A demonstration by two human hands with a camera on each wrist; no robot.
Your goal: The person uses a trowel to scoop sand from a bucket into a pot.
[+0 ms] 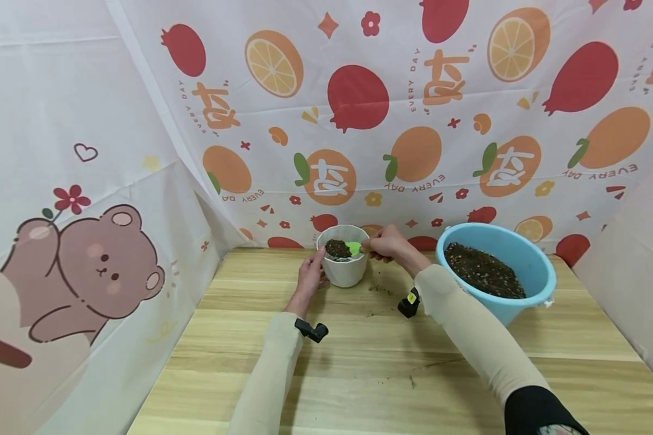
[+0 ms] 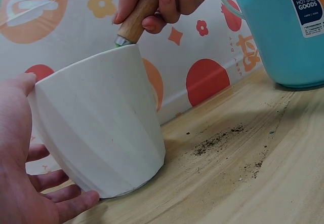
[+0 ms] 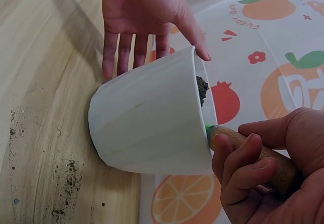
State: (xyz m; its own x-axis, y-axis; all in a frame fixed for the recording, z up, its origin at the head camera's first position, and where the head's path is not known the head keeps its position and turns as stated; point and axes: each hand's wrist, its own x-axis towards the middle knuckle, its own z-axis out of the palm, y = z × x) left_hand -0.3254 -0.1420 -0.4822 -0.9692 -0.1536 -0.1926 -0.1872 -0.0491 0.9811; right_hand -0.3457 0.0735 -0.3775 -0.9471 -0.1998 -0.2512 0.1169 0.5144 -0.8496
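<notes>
A white flowerpot (image 1: 345, 275) with slanting ridges stands on the wooden table, holding dark soil (image 1: 338, 248). My left hand (image 1: 309, 276) rests against its left side, thumb (image 3: 201, 49) at the rim and fingers (image 3: 140, 49) stretched down toward the base. From the right, my right hand (image 1: 390, 243) grips the wooden handle (image 2: 143, 13) of a small trowel, fingers curled round it. The trowel's bright green blade (image 1: 353, 248) is inside the pot beside the soil; the pot wall hides it in both wrist views.
A light blue bucket (image 1: 544, 279) partly filled with soil (image 1: 484, 269) stands right of the pot, next to my right forearm. Soil crumbs (image 2: 215, 142) lie scattered on the table (image 1: 359, 386). A fruit-print cloth (image 1: 283, 127) hangs close behind the pot.
</notes>
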